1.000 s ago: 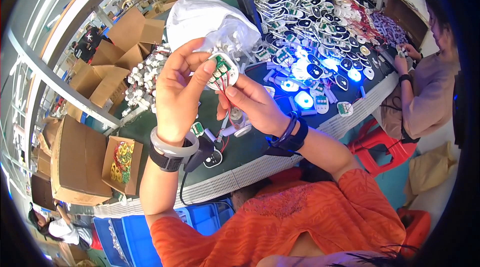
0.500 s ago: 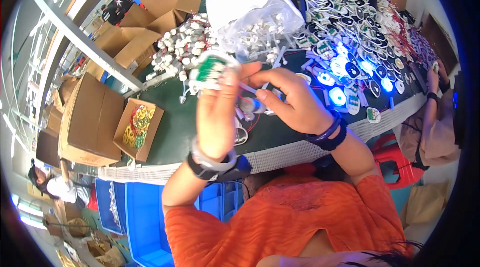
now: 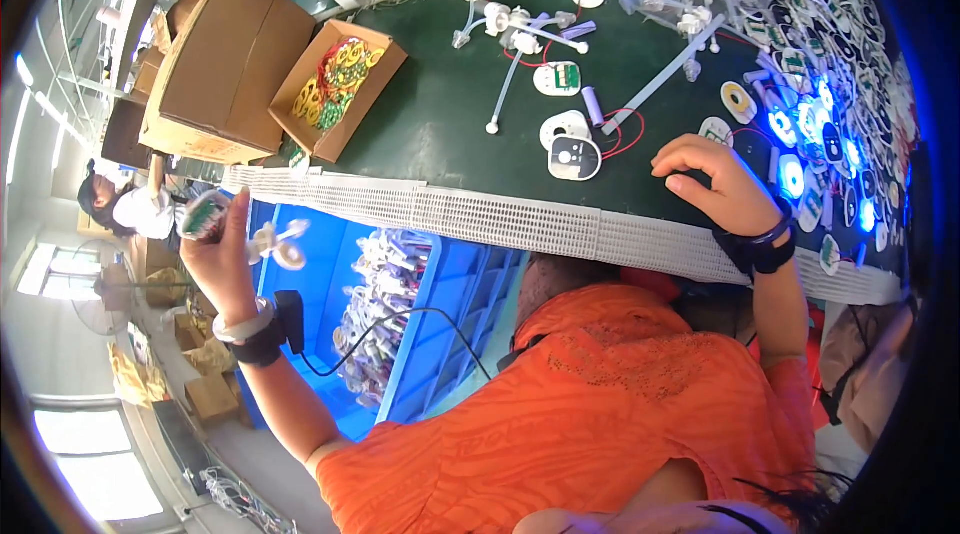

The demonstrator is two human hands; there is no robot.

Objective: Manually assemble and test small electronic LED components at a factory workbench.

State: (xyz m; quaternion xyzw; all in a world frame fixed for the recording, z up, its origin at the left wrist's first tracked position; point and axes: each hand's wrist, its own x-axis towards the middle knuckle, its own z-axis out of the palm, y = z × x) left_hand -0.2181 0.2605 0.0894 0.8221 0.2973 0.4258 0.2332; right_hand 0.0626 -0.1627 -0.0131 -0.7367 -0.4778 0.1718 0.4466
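Note:
My left hand (image 3: 222, 259) is out past the table's left front edge, closed on a small white oval casing with a green circuit board (image 3: 203, 218). Right beside its fingers is a white plastic piece with rounded ends (image 3: 280, 244), above a blue bin; I cannot tell whether it hangs from the hand or is in the air. My right hand (image 3: 718, 182) hovers at the table's front edge with thumb and forefinger apart and nothing between them. Closest to it are a white circuit-board casing (image 3: 716, 131) and a black-and-white casing (image 3: 575, 157) with red wire.
Blue bins (image 3: 400, 359), one piled with white parts, stand below the table's white mesh edge (image 3: 450, 209). A small carton (image 3: 375, 84) of yellow and green rings sits by a larger box (image 3: 225, 64). Lit blue lamps (image 3: 790, 176) and heaped casings fill the right.
My left hand has swung from mid-table out left over the bins, carrying the circuit-board casing. My right hand has drawn away from it to the right. The view has turned left.

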